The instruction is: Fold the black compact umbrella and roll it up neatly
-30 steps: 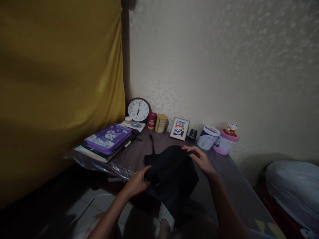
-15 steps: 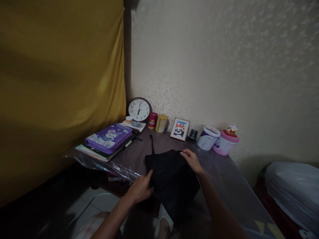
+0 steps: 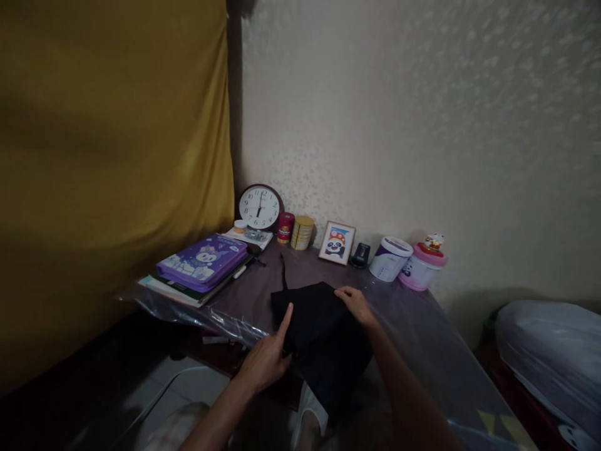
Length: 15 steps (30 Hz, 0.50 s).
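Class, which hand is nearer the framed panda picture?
Right: the right hand is in front of the picture; the left hand is closer to the wearer and further left.

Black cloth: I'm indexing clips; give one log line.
cloth: over table; left hand: at its left side; right hand: at its upper edge

Compared with one second ago, the right hand is nearer the left hand, its fingers drawn together from a spread position into a pinch on the edge of the black cloth. Left of that pinch, the cloth's upper edge sits lower. The left hand's extended digit reaches farther up over the cloth; beside it, plain black replaces a small green detail.
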Tool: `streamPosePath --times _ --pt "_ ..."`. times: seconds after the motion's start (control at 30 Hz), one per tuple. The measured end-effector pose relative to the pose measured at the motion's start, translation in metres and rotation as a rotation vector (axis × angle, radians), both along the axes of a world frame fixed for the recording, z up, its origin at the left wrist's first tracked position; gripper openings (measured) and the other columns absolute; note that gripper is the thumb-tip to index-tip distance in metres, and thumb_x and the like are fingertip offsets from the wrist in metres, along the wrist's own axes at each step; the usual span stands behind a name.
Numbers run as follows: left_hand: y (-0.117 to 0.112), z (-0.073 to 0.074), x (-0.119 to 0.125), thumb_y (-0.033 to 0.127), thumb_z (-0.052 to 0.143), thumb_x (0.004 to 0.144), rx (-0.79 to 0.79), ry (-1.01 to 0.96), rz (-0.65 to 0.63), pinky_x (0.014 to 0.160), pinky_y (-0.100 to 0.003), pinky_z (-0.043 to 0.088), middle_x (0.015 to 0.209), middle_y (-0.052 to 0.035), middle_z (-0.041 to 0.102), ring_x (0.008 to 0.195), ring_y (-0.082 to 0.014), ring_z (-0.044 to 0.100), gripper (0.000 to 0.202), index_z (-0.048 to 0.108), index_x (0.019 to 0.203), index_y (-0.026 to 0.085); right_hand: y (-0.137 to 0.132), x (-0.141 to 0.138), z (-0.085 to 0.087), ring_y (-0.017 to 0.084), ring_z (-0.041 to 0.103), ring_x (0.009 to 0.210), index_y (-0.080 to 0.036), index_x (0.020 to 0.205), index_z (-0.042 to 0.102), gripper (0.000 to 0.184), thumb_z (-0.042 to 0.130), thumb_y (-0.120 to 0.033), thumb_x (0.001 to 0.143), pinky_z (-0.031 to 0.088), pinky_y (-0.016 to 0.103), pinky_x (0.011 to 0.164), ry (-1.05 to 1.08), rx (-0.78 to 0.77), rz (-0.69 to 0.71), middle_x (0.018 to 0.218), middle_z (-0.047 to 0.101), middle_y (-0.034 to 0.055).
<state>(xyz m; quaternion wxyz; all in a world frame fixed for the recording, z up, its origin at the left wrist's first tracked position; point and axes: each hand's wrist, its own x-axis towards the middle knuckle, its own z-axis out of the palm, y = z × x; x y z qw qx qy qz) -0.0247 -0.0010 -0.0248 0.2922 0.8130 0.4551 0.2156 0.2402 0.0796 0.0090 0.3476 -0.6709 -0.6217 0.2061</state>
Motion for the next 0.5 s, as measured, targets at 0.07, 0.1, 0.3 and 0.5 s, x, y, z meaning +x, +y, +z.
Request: streamPosePath --times 0.07,0.1,0.3,0.5 --pt "0.000 0.001 -0.001 0.016 0.048 0.076 0.030 0.041 -0.042 0.067 -0.021 0.039 0.094 -0.0020 0.062 0.081 -0.0153 0.060 0.082 -0.005 0.138 0.031 0.000 0.002 -0.001 0.018 0.058 0.074 -0.017 0.073 0.067 0.030 0.050 -0.041 0.071 0.040 0.027 0.067 0.004 -0.009 0.015 0.075 0.066 0.0029" --pt "0.001 0.001 -0.001 0.015 0.047 0.076 0.040 0.069 -0.052 0.071 -0.021 0.039 0.098 -0.0016 0.061 0.084 -0.0154 0.059 0.080 0.000 0.137 0.034 0.000 0.002 -0.002 0.018 0.058 0.073 -0.017 0.073 0.067 0.031 0.048 -0.042 0.072 0.040 0.027 0.066 0.006 -0.012 0.023 0.074 0.066 0.0027" --pt "0.004 -0.007 -0.001 0.017 0.048 0.075 0.006 0.117 -0.039 0.079 -0.024 0.040 0.109 -0.0021 0.057 0.094 -0.0168 0.056 0.074 0.011 0.137 0.034 -0.003 0.005 0.002 0.017 0.057 0.073 -0.017 0.073 0.066 0.029 0.049 -0.041 0.072 0.040 0.026 0.067 0.045 -0.001 0.011 0.075 0.065 0.0018" --pt "0.007 -0.015 -0.002 0.018 0.047 0.074 0.019 0.051 -0.053 0.081 -0.024 0.040 0.114 -0.0013 0.057 0.098 -0.0167 0.055 0.074 0.012 0.137 0.032 -0.003 0.005 0.005 0.015 0.055 0.064 -0.016 0.069 0.062 0.026 0.053 -0.040 0.068 0.039 0.024 0.058 0.162 -0.026 -0.040 0.067 0.062 0.0010"
